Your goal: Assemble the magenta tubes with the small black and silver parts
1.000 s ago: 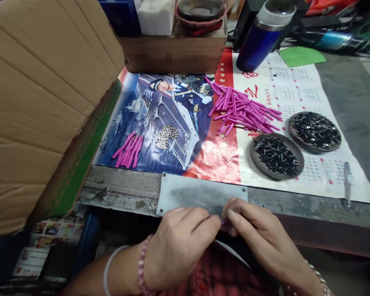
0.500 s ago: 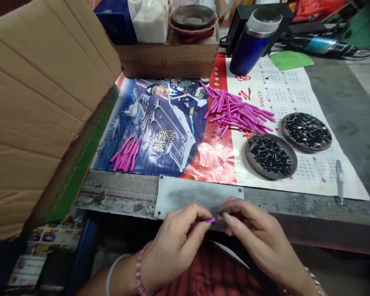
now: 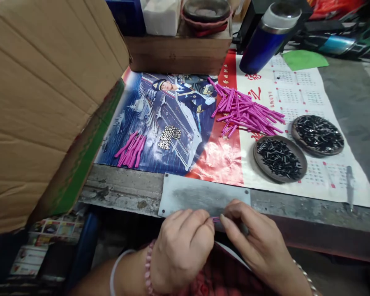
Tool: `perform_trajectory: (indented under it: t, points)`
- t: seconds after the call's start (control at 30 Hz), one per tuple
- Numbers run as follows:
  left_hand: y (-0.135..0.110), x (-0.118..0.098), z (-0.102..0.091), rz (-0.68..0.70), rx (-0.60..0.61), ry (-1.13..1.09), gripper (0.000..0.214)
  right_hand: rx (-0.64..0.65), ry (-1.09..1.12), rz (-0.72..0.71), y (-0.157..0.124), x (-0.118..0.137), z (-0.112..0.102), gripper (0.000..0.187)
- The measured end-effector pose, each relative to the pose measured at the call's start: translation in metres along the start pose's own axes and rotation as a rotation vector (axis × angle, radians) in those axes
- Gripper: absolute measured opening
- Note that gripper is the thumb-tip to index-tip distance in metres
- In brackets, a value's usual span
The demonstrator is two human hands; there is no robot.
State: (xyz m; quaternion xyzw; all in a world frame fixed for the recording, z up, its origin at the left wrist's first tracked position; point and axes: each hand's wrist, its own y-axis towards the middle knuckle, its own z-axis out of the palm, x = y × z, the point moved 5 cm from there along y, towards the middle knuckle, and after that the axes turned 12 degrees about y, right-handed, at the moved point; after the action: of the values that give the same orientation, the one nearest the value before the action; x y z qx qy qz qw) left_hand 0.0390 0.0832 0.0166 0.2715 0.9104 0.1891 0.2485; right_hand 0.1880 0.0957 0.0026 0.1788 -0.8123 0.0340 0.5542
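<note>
Over the table's front edge my left hand (image 3: 185, 242) is closed round a slim pink handle (image 3: 216, 219), and only a short end shows. At that end the thumb and fingers of my right hand (image 3: 253, 238) are pinched together; whatever small thing they hold is hidden. Beyond them lie a loose heap of pink handles (image 3: 249, 111) and, at the left, a smaller row of pink handles (image 3: 132, 150). Between these sits a cluster of small silvery rings or nuts (image 3: 169, 137). Two shallow dishes, a nearer dish (image 3: 265, 174) and a farther dish (image 3: 319, 153), hold small dark metal pieces.
A pale metal plate (image 3: 203, 193) is fixed at the table's front edge. On the left stands a large cardboard flap (image 3: 49, 94). A wooden box (image 3: 179, 53), a blue tumbler (image 3: 265, 45) and a green sheet (image 3: 306, 60) are at the back. A pen (image 3: 350, 187) lies right.
My left hand has rolled over so its back faces up, covering more of the pink handle. The right fingertips now meet the handle's end. The view has shifted slightly.
</note>
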Motion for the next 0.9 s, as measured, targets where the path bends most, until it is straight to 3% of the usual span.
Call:
perform_trajectory:
  t: [0.67,0.8,0.9]
  points:
    - [-0.004,0.006,-0.002,-0.016,0.022,-0.006,0.017,0.019,0.174,0.128,0.009,0.000,0.007,0.020]
    - [-0.004,0.014,-0.004,-0.112,0.033,-0.205,0.018,0.059,0.124,0.106,0.014,0.001,-0.002,0.019]
    - [-0.004,0.023,-0.003,-0.214,0.078,-0.425,0.019,0.015,-0.007,0.081,0.029,-0.003,-0.027,0.015]
